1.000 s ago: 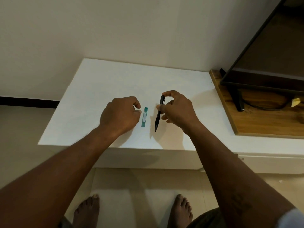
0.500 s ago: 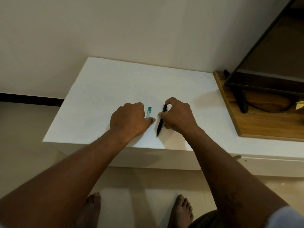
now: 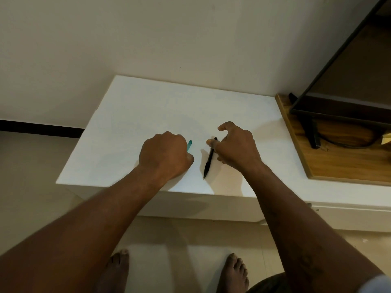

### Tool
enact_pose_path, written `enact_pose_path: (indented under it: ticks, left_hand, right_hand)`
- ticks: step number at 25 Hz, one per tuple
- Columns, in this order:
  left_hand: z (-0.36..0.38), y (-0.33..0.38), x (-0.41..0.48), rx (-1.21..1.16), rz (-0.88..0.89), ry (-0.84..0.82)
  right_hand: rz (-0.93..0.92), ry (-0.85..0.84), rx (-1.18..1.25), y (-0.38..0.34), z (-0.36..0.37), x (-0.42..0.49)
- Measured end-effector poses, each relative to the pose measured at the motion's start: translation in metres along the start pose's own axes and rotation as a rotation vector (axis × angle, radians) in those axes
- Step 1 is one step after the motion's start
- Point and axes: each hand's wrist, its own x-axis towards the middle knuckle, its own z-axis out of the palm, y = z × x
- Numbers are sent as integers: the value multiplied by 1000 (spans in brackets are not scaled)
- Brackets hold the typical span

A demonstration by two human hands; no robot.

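Note:
A black pen (image 3: 208,163) slants over the white table (image 3: 131,132), its tip down near the front edge. My right hand (image 3: 234,149) pinches the pen's upper end between thumb and curled fingers, with the index finger lifted off it. A small teal strip (image 3: 189,144) pokes out from under my left hand (image 3: 165,155), whose fingers are curled round it. Most of the strip is hidden by the hand. The two hands are a short gap apart.
A wooden board (image 3: 338,166) lies on the right and carries a dark screen (image 3: 342,81) on a stand, with a black cable beside it. The wall runs behind the table. My bare feet (image 3: 234,271) stand on the tiled floor below the front edge.
The teal strip lay free between my hands; my left hand has moved over it and closed on it. My right hand kept the pen and lifted its index finger.

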Motion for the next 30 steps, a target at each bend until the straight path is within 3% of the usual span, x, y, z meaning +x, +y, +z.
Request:
enact_pose_path:
  ticks: [4,8,14,19,24,30]
  left_hand:
    - [-1,-2,1,-15,35,-8]
    - [-2,-5,3,-184,73,19]
    - [-3,-1,7,-637,87,-46]
    - [0,-3,6,-638,77,-60]
    - [-1,-4,5,-627,104,-57]
    - [-5,-5,3,-679,103,103]
  right_hand:
    - [2,-18,8,-2,0,-2]
    - [-21,37,1,-4,-3,-3]
    - [16,-62,506,-16,-14,-8]
    - [10,-153,711,-23,-20,-12]
    - [-29,-88,653,-22,-19,-14]
    - [-40,-109,630,-28,-13,-18]
